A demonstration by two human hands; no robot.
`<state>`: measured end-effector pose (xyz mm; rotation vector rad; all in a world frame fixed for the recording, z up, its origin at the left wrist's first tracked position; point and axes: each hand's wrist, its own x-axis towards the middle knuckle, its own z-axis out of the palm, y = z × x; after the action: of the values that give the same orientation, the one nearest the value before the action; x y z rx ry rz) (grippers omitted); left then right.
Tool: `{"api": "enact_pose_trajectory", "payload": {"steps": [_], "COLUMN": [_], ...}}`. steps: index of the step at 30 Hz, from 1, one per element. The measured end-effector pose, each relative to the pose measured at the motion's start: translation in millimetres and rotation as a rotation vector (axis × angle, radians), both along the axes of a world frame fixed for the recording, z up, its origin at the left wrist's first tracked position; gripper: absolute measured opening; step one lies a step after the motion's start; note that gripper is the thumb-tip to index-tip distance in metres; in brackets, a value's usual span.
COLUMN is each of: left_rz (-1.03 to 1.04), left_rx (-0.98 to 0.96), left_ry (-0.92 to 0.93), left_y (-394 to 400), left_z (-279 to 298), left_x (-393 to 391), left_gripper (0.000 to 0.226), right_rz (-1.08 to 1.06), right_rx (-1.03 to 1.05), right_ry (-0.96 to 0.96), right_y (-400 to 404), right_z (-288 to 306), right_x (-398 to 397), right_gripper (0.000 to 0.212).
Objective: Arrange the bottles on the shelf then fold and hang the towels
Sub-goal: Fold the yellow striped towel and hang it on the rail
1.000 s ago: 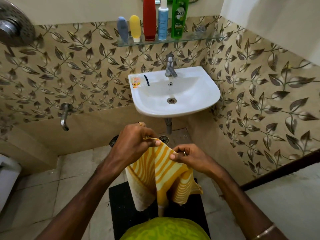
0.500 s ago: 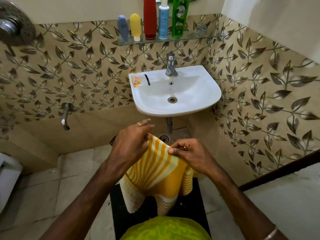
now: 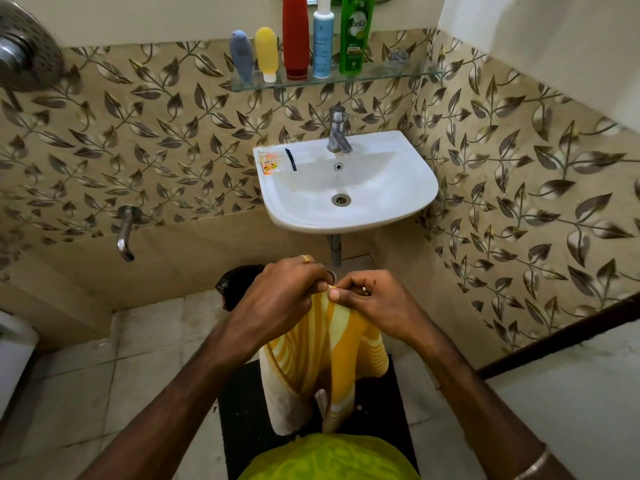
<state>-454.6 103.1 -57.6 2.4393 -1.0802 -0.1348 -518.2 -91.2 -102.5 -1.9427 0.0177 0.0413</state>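
A yellow and white striped towel (image 3: 322, 362) hangs in front of me, below the sink. My left hand (image 3: 280, 299) grips its top edge on the left. My right hand (image 3: 374, 303) pinches the same edge just to the right, so the two hands nearly touch. The towel droops in loose folds down to my waist. On the glass shelf (image 3: 398, 76) above the tap stand several bottles in a row: a grey tube (image 3: 241, 55), a yellow tube (image 3: 266, 53), a red bottle (image 3: 295, 36), a pale blue bottle (image 3: 323, 38) and a green bottle (image 3: 356, 32).
A white sink (image 3: 408, 181) with a chrome tap (image 3: 337, 131) is fixed to the leaf-patterned wall; a small sachet (image 3: 270, 162) lies on its rim. A black mat (image 3: 242, 410) covers the floor under me. A wall tap (image 3: 125, 232) sticks out at the left.
My hands have come together along the towel's top edge, bringing its corners close. The cloth between them has bunched and now hangs narrower.
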Motion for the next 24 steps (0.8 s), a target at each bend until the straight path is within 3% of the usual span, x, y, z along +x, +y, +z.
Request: {"api": "enact_pose_trajectory", "payload": {"steps": [4,9,19,22,24], "left_rz": [-0.001,0.021,0.101,0.146,0.059], "left_rx": [-0.014,-0.036,0.015,0.110,0.102], "left_ry": [-0.030,-0.026,-0.049,-0.082,-0.043], "left_y": [3,15,26,24,21], "left_z": [4,9,8,3,2], "left_x": [-1,7,16,16,12], "left_gripper": [0.024,0.026,0.032,0.054,0.069], "right_rz": [0.095,0.086,-0.076,-0.096,-0.094], "right_rx": [-0.051,-0.001,-0.004,-0.043,-0.043], "right_ry": [0.146,0.218,0.101,0.073,0.059], "right_y": [-12,-27,-17,-8,-1], "right_z": [-2,-7,-3,2,4], "right_x": [-3,-5,-4,-6,-6], "right_gripper": [0.034,0.037,0.012,0.014,0.015]}}
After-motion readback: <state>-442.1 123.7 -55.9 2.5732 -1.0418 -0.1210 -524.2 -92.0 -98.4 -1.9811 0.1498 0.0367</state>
